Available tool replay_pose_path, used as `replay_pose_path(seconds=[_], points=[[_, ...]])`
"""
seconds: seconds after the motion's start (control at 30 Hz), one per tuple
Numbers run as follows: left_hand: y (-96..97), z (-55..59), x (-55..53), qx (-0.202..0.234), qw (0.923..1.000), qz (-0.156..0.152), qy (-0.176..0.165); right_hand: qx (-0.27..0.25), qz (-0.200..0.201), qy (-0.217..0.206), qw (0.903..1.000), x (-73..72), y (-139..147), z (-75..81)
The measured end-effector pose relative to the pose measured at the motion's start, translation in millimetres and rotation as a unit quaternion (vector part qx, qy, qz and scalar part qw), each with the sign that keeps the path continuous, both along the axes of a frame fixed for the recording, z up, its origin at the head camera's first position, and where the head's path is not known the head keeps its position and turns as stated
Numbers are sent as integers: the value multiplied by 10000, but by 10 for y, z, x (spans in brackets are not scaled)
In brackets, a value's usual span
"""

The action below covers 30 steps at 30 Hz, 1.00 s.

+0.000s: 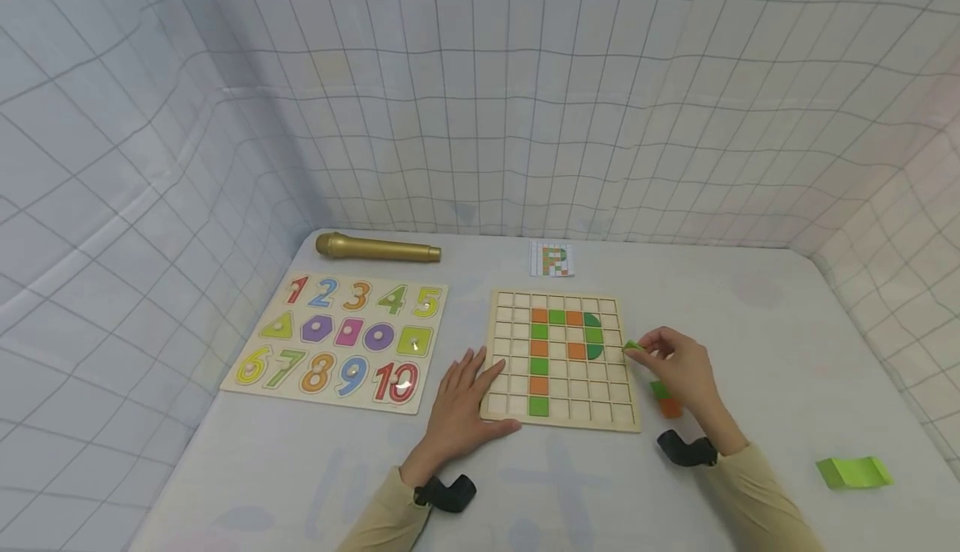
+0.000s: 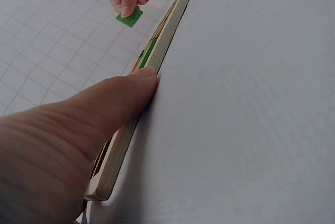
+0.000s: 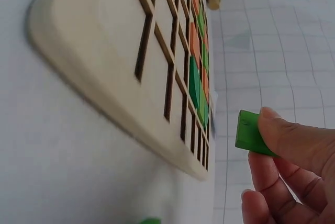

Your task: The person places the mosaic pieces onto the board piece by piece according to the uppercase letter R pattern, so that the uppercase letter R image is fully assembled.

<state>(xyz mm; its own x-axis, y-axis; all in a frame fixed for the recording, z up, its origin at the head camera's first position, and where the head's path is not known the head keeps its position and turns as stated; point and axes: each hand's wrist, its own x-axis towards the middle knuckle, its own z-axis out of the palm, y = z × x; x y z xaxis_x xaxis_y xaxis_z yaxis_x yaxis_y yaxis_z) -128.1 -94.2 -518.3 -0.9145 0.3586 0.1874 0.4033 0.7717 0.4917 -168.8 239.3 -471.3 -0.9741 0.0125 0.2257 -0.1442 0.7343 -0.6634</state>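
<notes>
My right hand (image 1: pixel 681 368) pinches a green square tile (image 3: pixel 251 132) between thumb and fingers, in the air by the right edge of the wooden grid board (image 1: pixel 585 414). Orange and green tiles, two of them dark green with a rounded side, form a P shape in the board's cells. Spread over the board's lower left corner, my left hand (image 1: pixel 463 406) rests with extended fingers. Its thumb (image 2: pixel 131 85) lies against the front edge. Below the right hand, a loose green tile (image 1: pixel 659 389) and an orange tile (image 1: pixel 671 408) lie on the table, partly beside the wrist.
A number and shape puzzle board (image 1: pixel 330 393) lies at the left, with a gold microphone (image 1: pixel 382 249) behind it. A small pattern card (image 1: pixel 552 259) showing a P sits behind the grid board. A bright green folded piece (image 1: pixel 855 473) lies at the far right.
</notes>
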Motion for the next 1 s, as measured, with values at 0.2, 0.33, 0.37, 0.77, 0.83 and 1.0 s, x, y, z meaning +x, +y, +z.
replay_pose_path(seconds=[0.2, 0.33, 0.37, 0.77, 0.83, 1.0], points=[[1, -8, -9, -19, 10000, -5, 51, -112, 835, 100, 9964, -134, -284, 10], [2, -6, -13, -30, 10000, -10, 62, 0, 1150, 25, 9934, -191, -455, 17], [2, -6, -14, -30, 10000, -10, 65, 30, 1202, -16, 9927, -202, -491, 16], [-3, 8, -9, -48, 9999, -30, 94, 190, 1644, -412, 9853, -307, -752, -2], [-2, 12, -7, -32, 10000, -28, 77, 280, 1688, -465, 9842, -316, -777, -6], [0, 17, -3, 5, 10000, -37, 50, 448, 1702, -561, 9828, -336, -811, -21]])
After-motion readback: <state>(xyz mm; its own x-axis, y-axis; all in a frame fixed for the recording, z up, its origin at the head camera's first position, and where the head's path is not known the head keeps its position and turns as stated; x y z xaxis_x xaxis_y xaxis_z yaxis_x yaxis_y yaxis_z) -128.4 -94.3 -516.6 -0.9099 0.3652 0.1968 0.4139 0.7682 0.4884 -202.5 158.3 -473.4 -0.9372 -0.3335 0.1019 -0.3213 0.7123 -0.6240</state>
